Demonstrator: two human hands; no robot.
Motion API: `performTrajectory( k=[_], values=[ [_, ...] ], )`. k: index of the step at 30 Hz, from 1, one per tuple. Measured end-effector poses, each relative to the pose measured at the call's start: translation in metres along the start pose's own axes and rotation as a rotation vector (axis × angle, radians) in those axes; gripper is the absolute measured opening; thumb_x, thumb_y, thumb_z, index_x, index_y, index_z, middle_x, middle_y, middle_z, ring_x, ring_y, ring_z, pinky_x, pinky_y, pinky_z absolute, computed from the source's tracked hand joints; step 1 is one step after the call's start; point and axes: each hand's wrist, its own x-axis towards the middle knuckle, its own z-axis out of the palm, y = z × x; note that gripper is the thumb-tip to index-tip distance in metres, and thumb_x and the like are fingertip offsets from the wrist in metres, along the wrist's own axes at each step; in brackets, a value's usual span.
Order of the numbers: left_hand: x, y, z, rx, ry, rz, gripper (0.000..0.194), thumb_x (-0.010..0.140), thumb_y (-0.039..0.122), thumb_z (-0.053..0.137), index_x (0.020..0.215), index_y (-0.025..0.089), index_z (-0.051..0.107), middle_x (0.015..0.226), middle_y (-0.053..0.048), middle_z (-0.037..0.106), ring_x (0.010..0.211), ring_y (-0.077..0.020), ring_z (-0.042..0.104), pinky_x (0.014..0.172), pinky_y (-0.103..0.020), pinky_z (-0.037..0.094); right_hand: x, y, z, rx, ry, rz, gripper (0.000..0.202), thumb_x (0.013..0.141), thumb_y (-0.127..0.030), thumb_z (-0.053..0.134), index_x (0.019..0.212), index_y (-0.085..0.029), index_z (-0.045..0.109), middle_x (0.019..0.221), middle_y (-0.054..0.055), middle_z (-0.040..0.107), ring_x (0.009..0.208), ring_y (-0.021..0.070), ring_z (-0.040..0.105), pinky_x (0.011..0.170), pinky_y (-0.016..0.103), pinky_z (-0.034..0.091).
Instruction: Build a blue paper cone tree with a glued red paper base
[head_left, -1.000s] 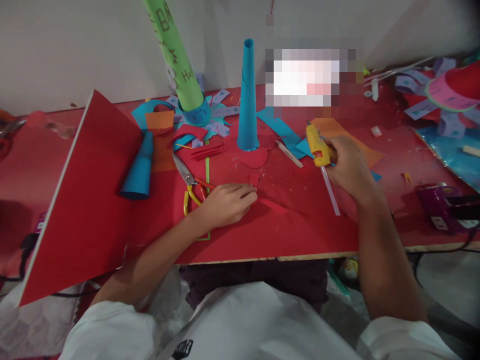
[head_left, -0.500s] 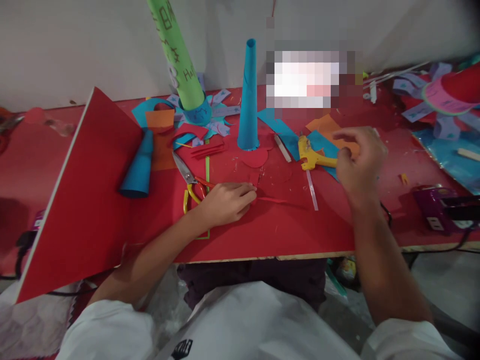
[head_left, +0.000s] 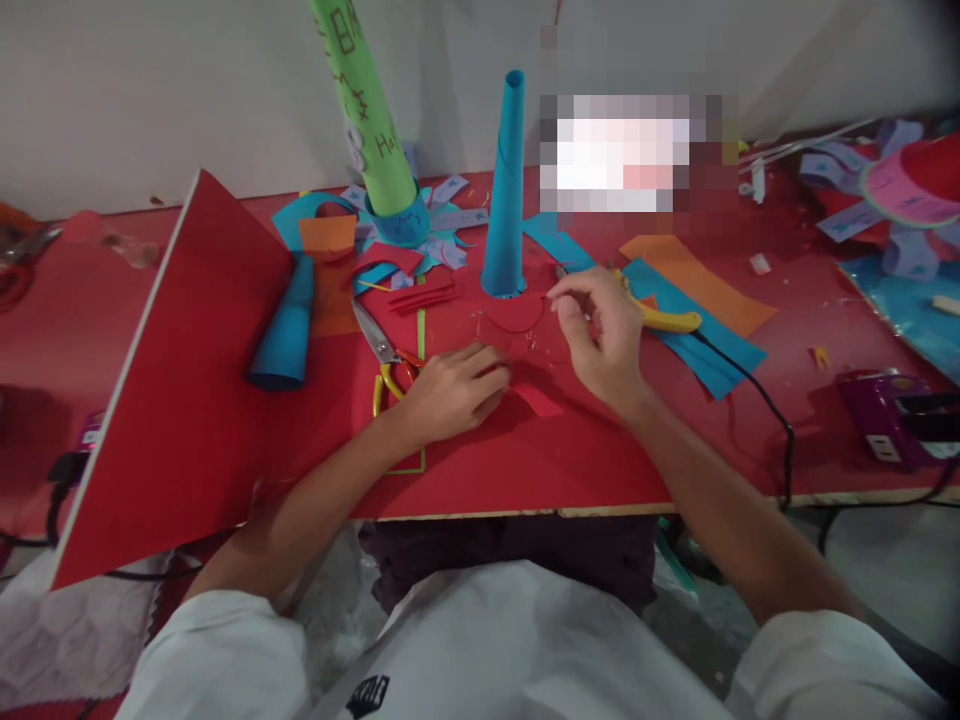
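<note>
My left hand rests on the red board with its fingers curled, pinning the near end of a small red paper strip. My right hand hovers just right of it, thumb and forefinger brought close together near a red paper circle at the foot of the upright blue paper cone. Whether anything is pinched between those fingers is not visible. The yellow glue gun lies on blue paper behind my right hand, its black cord trailing off the table edge.
Scissors lie left of my left hand. A tilted red board and a lying blue cone sit at the left. A green tube stands at the back. Paper scraps, a purple device and other paper crafts lie right.
My right hand set the glue gun down on the blue paper, let go and moved left toward the red circle. My left hand stayed on the red strip.
</note>
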Motion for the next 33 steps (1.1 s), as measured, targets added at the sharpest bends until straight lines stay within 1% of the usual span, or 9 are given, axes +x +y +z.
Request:
performTrajectory(
  k=[3, 6, 9, 12, 15, 18, 24, 28, 33],
  values=[
    [0.0, -0.002, -0.001, -0.019, 0.101, -0.097, 0.017, 0.104, 0.016, 0.049, 0.1, 0.017, 0.065, 0.101, -0.009, 0.071, 0.089, -0.0194, 0.07, 0.068, -0.029, 0.051, -0.008, 0.004, -0.001, 0.168, -0.188, 0.116, 0.07, 0.104, -0.077, 0.029, 0.068, -0.026, 0.062, 0.064, 0.003, 0.06, 0.059, 0.0175, 0.058, 0.062, 0.034, 0.049],
    [-0.001, -0.003, 0.001, -0.073, 0.184, -0.215, 0.017, 0.105, 0.018, 0.051, 0.093, 0.018, 0.063, 0.085, -0.003, 0.067, 0.073, -0.0144, 0.065, 0.06, -0.026, 0.043, -0.007, 0.001, -0.004, 0.33, -0.354, 0.233, 0.081, 0.1, -0.083, 0.03, 0.051, -0.024, 0.055, 0.047, 0.002, 0.051, 0.046, 0.0135, 0.05, 0.051, 0.031, 0.039],
    [-0.001, -0.004, 0.003, -0.067, 0.296, -0.311, 0.024, 0.106, 0.022, 0.055, 0.083, 0.019, 0.059, 0.07, 0.001, 0.06, 0.059, -0.0109, 0.057, 0.055, -0.025, 0.036, -0.006, -0.003, 0.0, 0.417, -0.508, 0.372, 0.084, 0.097, -0.087, 0.034, 0.051, -0.022, 0.061, 0.041, 0.002, 0.051, 0.039, 0.0109, 0.047, 0.044, 0.027, 0.034],
    [0.0, -0.002, 0.002, -0.025, 0.403, -0.356, 0.035, 0.107, 0.03, 0.057, 0.074, 0.019, 0.057, 0.059, 0.003, 0.056, 0.052, -0.0093, 0.053, 0.052, -0.024, 0.035, -0.009, -0.005, 0.011, 0.541, -0.631, 0.556, 0.084, 0.089, -0.093, 0.041, 0.058, -0.019, 0.067, 0.047, 0.006, 0.062, 0.032, 0.01, 0.047, 0.034, 0.025, 0.03],
    [-0.002, 0.0, -0.002, -0.053, 0.424, -0.365, 0.026, 0.107, 0.03, 0.059, 0.084, 0.018, 0.065, 0.066, 0.002, 0.067, 0.054, -0.009, 0.061, 0.054, -0.022, 0.042, -0.013, -0.008, 0.022, 0.708, -0.681, 0.729, 0.082, 0.081, -0.096, 0.052, 0.066, -0.017, 0.069, 0.06, 0.012, 0.072, 0.039, 0.0156, 0.061, 0.03, 0.024, 0.035],
    [-0.003, 0.002, -0.004, -0.144, 0.404, -0.304, 0.01, 0.105, 0.022, 0.06, 0.104, 0.017, 0.07, 0.084, -0.002, 0.079, 0.067, -0.0102, 0.072, 0.063, -0.02, 0.051, -0.015, -0.012, 0.028, 0.84, -0.641, 0.81, 0.072, 0.076, -0.091, 0.067, 0.073, -0.018, 0.069, 0.069, 0.012, 0.076, 0.047, 0.0182, 0.068, 0.031, 0.023, 0.041],
    [-0.003, 0.0, -0.001, -0.197, 0.347, -0.082, 0.018, 0.106, 0.015, 0.052, 0.106, 0.017, 0.069, 0.088, -0.005, 0.079, 0.076, -0.0137, 0.075, 0.069, -0.023, 0.057, -0.014, -0.011, 0.028, 0.937, -0.44, 0.78, 0.053, 0.071, -0.069, 0.087, 0.072, -0.021, 0.066, 0.064, 0.003, 0.069, 0.05, 0.0157, 0.065, 0.037, 0.024, 0.046],
    [-0.003, -0.001, 0.003, -0.175, 0.302, -0.029, 0.02, 0.107, 0.016, 0.049, 0.107, 0.019, 0.069, 0.09, -0.005, 0.079, 0.078, -0.0144, 0.075, 0.071, -0.025, 0.057, -0.013, -0.01, 0.029, 0.884, -0.363, 0.734, 0.047, 0.07, -0.063, 0.089, 0.069, -0.022, 0.066, 0.06, 0.0, 0.062, 0.049, 0.0143, 0.061, 0.038, 0.025, 0.046],
    [-0.002, -0.002, 0.003, -0.182, 0.244, 0.01, 0.019, 0.106, 0.015, 0.05, 0.105, 0.017, 0.069, 0.084, -0.005, 0.076, 0.074, -0.0144, 0.072, 0.067, -0.025, 0.052, -0.013, -0.01, 0.028, 0.773, -0.295, 0.636, 0.038, 0.081, -0.056, 0.081, 0.071, -0.023, 0.065, 0.062, -0.002, 0.059, 0.051, 0.0136, 0.057, 0.044, 0.027, 0.05]
  ],
)
